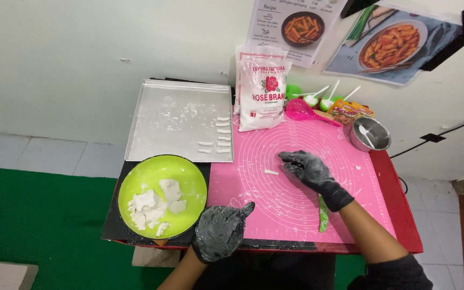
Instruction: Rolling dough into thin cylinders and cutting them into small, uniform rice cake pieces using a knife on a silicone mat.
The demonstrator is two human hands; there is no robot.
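Note:
Both my hands wear black gloves dusted with flour. My left hand (219, 231) rests at the near edge of the pink silicone mat (296, 198), fingers curled, beside the green bowl (189, 174) that holds several white dough lumps (154, 207). My right hand (310, 171) lies flat on the mat, fingertips close to a small white dough stick (270, 172). I cannot tell whether anything lies under its palm. A green tool (323, 215) lies partly under my right wrist.
A metal tray (167, 121) at the back left carries several cut dough sticks (220, 137). Behind the mat stand a white flour bag (262, 91), a pink scoop (302, 111), green spoons, sachets and a small steel bowl (370, 134). The table's red edge (404, 209) runs along the right.

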